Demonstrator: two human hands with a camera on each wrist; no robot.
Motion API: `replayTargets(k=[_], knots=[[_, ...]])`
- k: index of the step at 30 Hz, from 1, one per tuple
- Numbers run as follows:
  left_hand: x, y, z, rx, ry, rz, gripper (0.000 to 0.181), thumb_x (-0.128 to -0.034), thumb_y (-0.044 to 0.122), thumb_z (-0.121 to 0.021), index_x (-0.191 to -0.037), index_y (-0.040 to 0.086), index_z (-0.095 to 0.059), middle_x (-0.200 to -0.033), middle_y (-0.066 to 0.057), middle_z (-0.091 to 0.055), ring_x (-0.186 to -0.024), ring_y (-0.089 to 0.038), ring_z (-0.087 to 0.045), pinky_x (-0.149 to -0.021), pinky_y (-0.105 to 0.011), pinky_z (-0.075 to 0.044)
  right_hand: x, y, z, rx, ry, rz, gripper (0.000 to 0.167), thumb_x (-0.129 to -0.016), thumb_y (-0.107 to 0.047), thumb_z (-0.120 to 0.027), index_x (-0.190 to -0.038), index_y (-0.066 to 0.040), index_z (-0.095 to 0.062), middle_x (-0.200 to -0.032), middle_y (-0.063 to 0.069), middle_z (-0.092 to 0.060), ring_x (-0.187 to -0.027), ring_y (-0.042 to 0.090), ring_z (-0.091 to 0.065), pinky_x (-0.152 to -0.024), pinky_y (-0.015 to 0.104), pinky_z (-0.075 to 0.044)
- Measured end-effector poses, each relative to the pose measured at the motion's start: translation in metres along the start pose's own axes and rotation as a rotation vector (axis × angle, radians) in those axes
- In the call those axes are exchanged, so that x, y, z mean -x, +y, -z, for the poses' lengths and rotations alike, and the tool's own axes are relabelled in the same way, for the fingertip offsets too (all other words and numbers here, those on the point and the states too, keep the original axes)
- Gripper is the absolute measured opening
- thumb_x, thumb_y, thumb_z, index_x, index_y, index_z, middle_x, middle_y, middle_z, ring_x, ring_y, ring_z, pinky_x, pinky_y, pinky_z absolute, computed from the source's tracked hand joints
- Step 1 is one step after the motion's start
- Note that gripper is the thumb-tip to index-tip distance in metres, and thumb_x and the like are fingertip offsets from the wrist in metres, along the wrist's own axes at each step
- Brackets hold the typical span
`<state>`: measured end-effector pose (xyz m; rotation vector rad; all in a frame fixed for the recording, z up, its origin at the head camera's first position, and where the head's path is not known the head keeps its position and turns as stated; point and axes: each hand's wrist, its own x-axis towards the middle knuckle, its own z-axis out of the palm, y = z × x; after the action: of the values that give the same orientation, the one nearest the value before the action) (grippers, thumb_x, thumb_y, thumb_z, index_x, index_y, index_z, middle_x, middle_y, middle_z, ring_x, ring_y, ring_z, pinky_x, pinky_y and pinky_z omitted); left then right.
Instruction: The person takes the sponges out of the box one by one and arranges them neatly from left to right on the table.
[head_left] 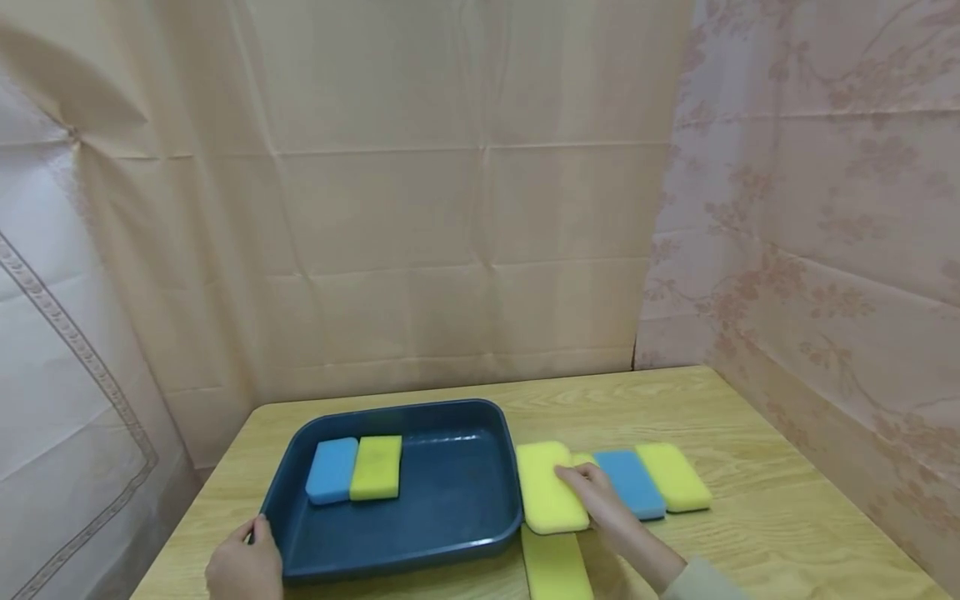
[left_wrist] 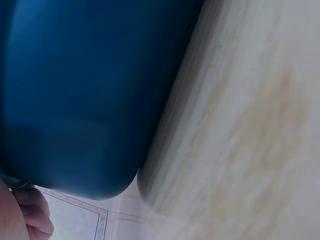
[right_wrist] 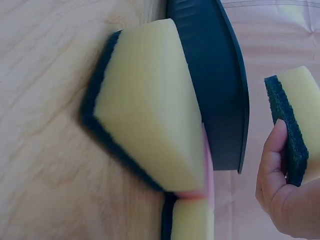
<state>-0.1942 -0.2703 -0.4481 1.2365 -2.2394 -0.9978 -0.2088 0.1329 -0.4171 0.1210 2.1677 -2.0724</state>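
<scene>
A dark blue tray stands on the table, a blue sponge and a yellow sponge side by side in its left part. My left hand grips the tray's rim at the near left corner. Just past the tray's right wall, my right hand pinches another yellow sponge. In the right wrist view, this held sponge shows a dark green scouring layer, with the thumb against it. Below it on the table lies one more yellow sponge, also scourer-backed.
Right of my right hand, a blue sponge and a yellow sponge lie in a row, with another yellow one partly hidden beside them. The wooden table meets a beige cloth behind and a floral cloth at the right.
</scene>
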Motion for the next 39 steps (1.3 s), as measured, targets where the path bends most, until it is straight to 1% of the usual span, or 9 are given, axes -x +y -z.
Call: replayTargets(k=[7, 13, 22, 26, 29, 33, 34, 36, 39], knots=[[-0.001, 0.000, 0.000, 0.004, 0.004, -0.008, 0.039, -0.0928, 0.024, -0.040, -0.114, -0.004, -0.056, -0.112, -0.028, -0.054, -0.105, -0.045, -0.047, -0.089, -0.057, -0.033, 0.008, 0.004, 0.018, 0.066, -0.022, -0.005, 0.048, -0.089, -0.033, -0.051, -0.105, 0.011, -0.041, -0.081, 0.010, -0.057, -0.064, 0.015, -0.057, -0.057, 0.028, -0.048], [0.000, 0.000, 0.000, 0.009, 0.003, -0.009, 0.039, -0.0925, 0.024, -0.040, -0.113, -0.005, -0.057, -0.111, -0.028, -0.054, -0.105, -0.044, -0.047, -0.089, -0.056, -0.034, 0.014, 0.009, 0.032, 0.054, -0.021, -0.018, 0.045, -0.089, -0.031, -0.051, -0.101, 0.011, -0.043, -0.078, 0.008, -0.057, -0.064, 0.015, -0.058, -0.058, 0.029, -0.049], [-0.001, -0.002, -0.002, -0.006, 0.003, 0.006, 0.040, -0.0927, 0.024, -0.039, -0.113, -0.005, -0.057, -0.111, -0.028, -0.054, -0.104, -0.044, -0.047, -0.089, -0.056, -0.033, 0.022, 0.016, 0.054, 0.081, -0.068, -0.028, 0.046, -0.089, -0.033, -0.050, -0.101, 0.010, -0.040, -0.080, 0.008, -0.058, -0.067, 0.015, -0.060, -0.061, 0.028, -0.051], [0.000, -0.001, -0.001, -0.005, -0.003, 0.006, 0.040, -0.0927, 0.024, -0.039, -0.113, -0.005, -0.056, -0.111, -0.028, -0.054, -0.105, -0.044, -0.047, -0.089, -0.056, -0.033, 0.024, 0.019, 0.063, 0.070, -0.086, -0.027, 0.046, -0.090, -0.033, -0.049, -0.101, 0.012, -0.040, -0.080, 0.008, -0.060, -0.067, 0.016, -0.061, -0.062, 0.029, -0.052], [0.001, -0.001, -0.001, -0.008, -0.002, -0.002, 0.040, -0.0925, 0.024, -0.039, -0.113, -0.005, -0.057, -0.110, -0.028, -0.055, -0.104, -0.044, -0.048, -0.089, -0.056, -0.034, 0.027, 0.021, 0.067, 0.095, -0.054, -0.051, 0.047, -0.089, -0.034, -0.050, -0.100, 0.011, -0.042, -0.079, 0.008, -0.059, -0.066, 0.016, -0.061, -0.061, 0.030, -0.052], [0.002, 0.000, -0.001, -0.009, 0.005, -0.006, 0.038, -0.0921, 0.023, -0.040, -0.111, -0.006, -0.057, -0.109, -0.028, -0.055, -0.103, -0.045, -0.048, -0.088, -0.057, -0.034, 0.030, 0.024, 0.072, 0.182, -0.001, -0.092, 0.050, -0.088, -0.038, -0.051, -0.099, 0.011, -0.046, -0.075, 0.006, -0.058, -0.060, 0.013, -0.058, -0.056, 0.026, -0.049], [0.003, 0.001, -0.001, -0.010, 0.007, -0.001, 0.038, -0.0921, 0.023, -0.040, -0.112, -0.005, -0.057, -0.109, -0.028, -0.055, -0.100, -0.045, -0.050, -0.089, -0.056, -0.034, 0.031, 0.025, 0.073, 0.191, -0.007, -0.093, 0.051, -0.088, -0.038, -0.051, -0.099, 0.011, -0.046, -0.074, 0.006, -0.059, -0.060, 0.013, -0.057, -0.055, 0.026, -0.049], [0.002, 0.001, -0.001, -0.011, 0.006, 0.006, 0.038, -0.0922, 0.023, -0.040, -0.112, -0.005, -0.057, -0.110, -0.027, -0.055, -0.100, -0.044, -0.050, -0.089, -0.056, -0.034, 0.032, 0.026, 0.076, 0.198, -0.024, -0.092, 0.051, -0.088, -0.038, -0.051, -0.099, 0.012, -0.048, -0.074, 0.005, -0.059, -0.060, 0.013, -0.057, -0.055, 0.026, -0.049], [0.002, 0.001, -0.001, -0.013, 0.004, 0.010, 0.039, -0.0924, 0.023, -0.040, -0.113, -0.005, -0.057, -0.111, -0.027, -0.055, -0.101, -0.044, -0.049, -0.090, -0.056, -0.033, 0.033, 0.029, 0.081, 0.205, -0.078, -0.089, 0.048, -0.088, -0.037, -0.051, -0.093, 0.010, -0.053, -0.070, 0.002, -0.058, -0.055, 0.009, -0.054, -0.053, 0.023, -0.048]])
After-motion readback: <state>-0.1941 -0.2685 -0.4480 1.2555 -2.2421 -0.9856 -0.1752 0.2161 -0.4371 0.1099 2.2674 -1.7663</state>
